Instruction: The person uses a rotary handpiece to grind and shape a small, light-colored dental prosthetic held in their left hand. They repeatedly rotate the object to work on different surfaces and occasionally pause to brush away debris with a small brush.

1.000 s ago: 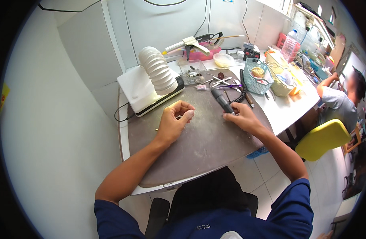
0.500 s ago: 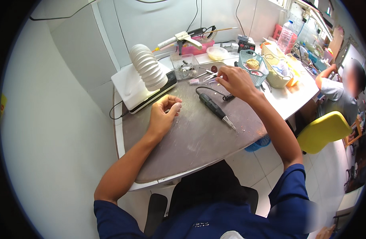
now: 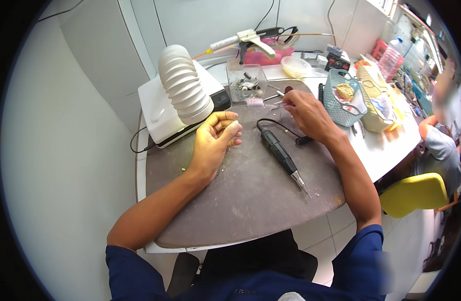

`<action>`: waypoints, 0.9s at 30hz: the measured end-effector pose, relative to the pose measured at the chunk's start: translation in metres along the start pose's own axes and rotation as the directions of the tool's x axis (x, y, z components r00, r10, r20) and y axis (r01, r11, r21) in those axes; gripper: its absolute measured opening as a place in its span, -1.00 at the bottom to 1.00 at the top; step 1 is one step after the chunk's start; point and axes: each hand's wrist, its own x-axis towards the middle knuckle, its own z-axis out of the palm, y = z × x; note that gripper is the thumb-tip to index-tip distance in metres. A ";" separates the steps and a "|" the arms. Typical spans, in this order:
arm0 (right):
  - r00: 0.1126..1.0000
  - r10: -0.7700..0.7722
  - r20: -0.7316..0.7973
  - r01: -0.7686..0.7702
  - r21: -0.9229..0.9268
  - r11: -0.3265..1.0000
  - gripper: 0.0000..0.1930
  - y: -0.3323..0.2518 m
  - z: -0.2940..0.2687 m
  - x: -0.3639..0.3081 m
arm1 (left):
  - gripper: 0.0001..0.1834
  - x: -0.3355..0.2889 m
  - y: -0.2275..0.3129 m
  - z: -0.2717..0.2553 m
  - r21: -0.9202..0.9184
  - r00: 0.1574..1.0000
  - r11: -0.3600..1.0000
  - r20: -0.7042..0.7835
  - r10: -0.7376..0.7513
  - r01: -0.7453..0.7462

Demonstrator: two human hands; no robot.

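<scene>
My left hand (image 3: pixel 213 145) is raised over the brown desk mat, thumb and fingertips pinched together. A tiny pale piece may sit between them, too small to name. Beyond the rotary handpiece, my right hand (image 3: pixel 313 115) reaches palm down. Its fingertips are closed at the handle end of a small brush (image 3: pixel 254 102) with pink-white bristles; the fingers partly hide that end. Other thin metal tools lie around those fingers. The black handpiece (image 3: pixel 280 156) rests on the mat between my hands, its metal tip towards me and its cord looping under the right hand.
A white box with a ribbed hose (image 3: pixel 182 83) stands left. Behind are a clear bin of small parts (image 3: pixel 246 85), a caulking gun (image 3: pixel 248 40) and a pale lidded tub (image 3: pixel 295 66). Blue (image 3: pixel 346 113) and cream baskets (image 3: pixel 376 113) stand right. Another person sits beyond a yellow chair (image 3: pixel 413 194).
The view has shifted, with the desk appearing larger and closer. My right fingers have come to the end of the brush handle; my left hand keeps its pinch.
</scene>
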 end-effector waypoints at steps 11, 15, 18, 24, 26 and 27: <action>0.989 -0.147 -0.011 0.148 0.117 0.982 -0.87 -0.053 -0.006 -0.004 | -0.77 -0.001 0.006 -0.009 -0.311 0.955 0.913 0.212 -0.206 0.265; 0.994 -0.105 0.007 0.103 0.137 0.985 -0.82 -0.054 0.000 -0.004 | -0.79 0.002 0.001 -0.015 -0.380 0.944 0.873 0.242 -0.225 0.306; 0.997 -0.055 0.049 0.044 0.199 0.979 -0.83 -0.046 -0.001 -0.002 | -0.82 0.004 -0.002 -0.019 -0.416 0.940 0.851 0.250 -0.231 0.320; 1.000 -0.003 -0.010 0.005 0.166 0.986 -0.84 -0.032 -0.020 0.000 | -0.85 0.004 0.001 -0.019 -0.437 0.935 0.834 0.260 -0.243 0.338; 0.998 0.013 -0.063 -0.007 0.088 0.996 -0.82 -0.031 -0.023 -0.003 | -0.85 0.003 0.003 -0.020 -0.435 0.936 0.836 0.252 -0.244 0.335; 0.993 -0.006 -0.117 0.022 0.135 0.991 -0.80 -0.034 -0.022 -0.002 | -0.85 0.002 0.004 -0.020 -0.432 0.939 0.840 0.249 -0.239 0.328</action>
